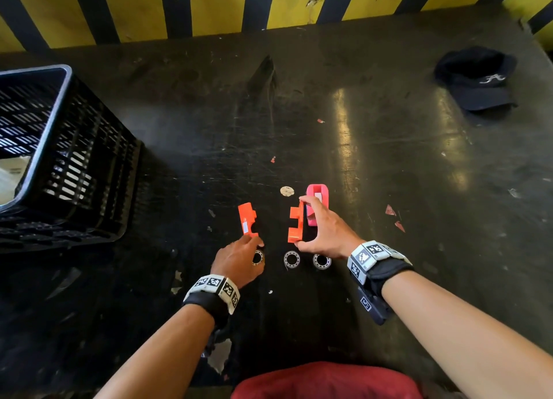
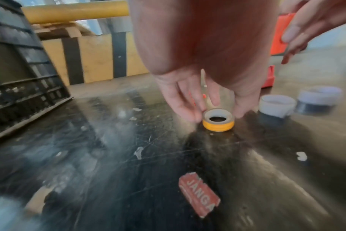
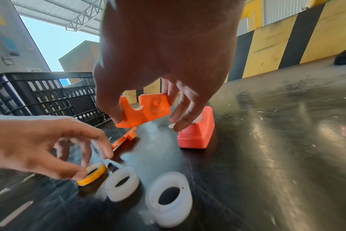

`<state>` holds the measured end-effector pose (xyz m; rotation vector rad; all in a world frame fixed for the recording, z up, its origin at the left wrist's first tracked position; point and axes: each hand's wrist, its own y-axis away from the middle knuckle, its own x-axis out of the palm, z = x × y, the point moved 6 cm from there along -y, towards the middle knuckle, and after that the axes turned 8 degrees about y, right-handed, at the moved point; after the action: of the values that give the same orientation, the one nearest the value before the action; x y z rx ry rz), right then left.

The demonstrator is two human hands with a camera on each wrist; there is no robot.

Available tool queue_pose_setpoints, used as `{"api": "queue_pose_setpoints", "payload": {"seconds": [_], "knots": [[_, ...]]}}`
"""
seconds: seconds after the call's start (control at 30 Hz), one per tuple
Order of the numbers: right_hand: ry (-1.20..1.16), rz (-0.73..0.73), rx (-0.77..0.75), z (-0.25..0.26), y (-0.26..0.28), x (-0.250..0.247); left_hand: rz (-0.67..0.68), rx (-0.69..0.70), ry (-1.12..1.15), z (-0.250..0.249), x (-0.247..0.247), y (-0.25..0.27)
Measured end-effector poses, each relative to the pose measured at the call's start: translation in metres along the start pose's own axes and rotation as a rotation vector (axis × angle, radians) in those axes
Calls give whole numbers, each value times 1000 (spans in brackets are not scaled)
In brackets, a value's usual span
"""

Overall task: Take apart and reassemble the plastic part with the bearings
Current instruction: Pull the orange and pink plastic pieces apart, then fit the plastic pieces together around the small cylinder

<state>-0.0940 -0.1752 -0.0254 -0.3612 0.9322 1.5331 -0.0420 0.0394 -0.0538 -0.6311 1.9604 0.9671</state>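
An orange half-shell (image 1: 294, 231) stands on edge in my right hand (image 1: 302, 222), pinched end to end between thumb and forefinger just above the table; the right wrist view shows that shell (image 3: 146, 111) clear of the surface. The other orange half (image 1: 247, 219) lies flat to the left. A pink block (image 1: 317, 201) stands right behind my right hand. Three bearings lie in a row at the front. My left hand (image 1: 254, 250) pinches the leftmost, yellow-rimmed bearing (image 2: 217, 121), which rests on the table. The two white bearings (image 1: 291, 259) (image 1: 322, 261) lie free.
A black slatted crate (image 1: 59, 147) fills the left side. A black cap (image 1: 475, 78) lies far right. A small round white disc (image 1: 287, 191) sits beside the pink block. Red sticker scraps (image 1: 394, 217) dot the dark table (image 1: 389, 147). A yellow-and-black striped wall (image 1: 209, 6) bounds the back.
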Motion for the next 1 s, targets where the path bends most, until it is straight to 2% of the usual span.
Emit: {"api": "queue_pose_setpoints", "payload": {"seconds": [0.07, 0.17, 0.27, 0.37, 0.43, 0.53, 0.6, 0.73, 1.0], "knots": [[6, -15, 0, -4, 3, -2, -48, 93, -18, -12, -1, -1], [19, -39, 7, -10, 7, -6, 34, 176, -14, -36, 6, -6], [6, -53, 4, -15, 11, -11, 98, 118, -47, -55, 17, -13], [1, -65, 12, -21, 14, -15, 108, 83, -51, -67, 26, -17], [1, -75, 17, -24, 16, -17, 98, 72, 29, -68, 27, -19], [-8, -69, 20, -27, 18, -17, 60, 27, 309, -61, 16, -24], [-12, -33, 9, -26, 18, -16, -2, 26, 439, -56, 1, -27], [-14, 46, -23, -19, 15, -10, -146, 19, 554, -50, -32, -35], [-107, 67, -65, 3, 8, -11, -93, 25, 664, -58, -62, -43]]}}
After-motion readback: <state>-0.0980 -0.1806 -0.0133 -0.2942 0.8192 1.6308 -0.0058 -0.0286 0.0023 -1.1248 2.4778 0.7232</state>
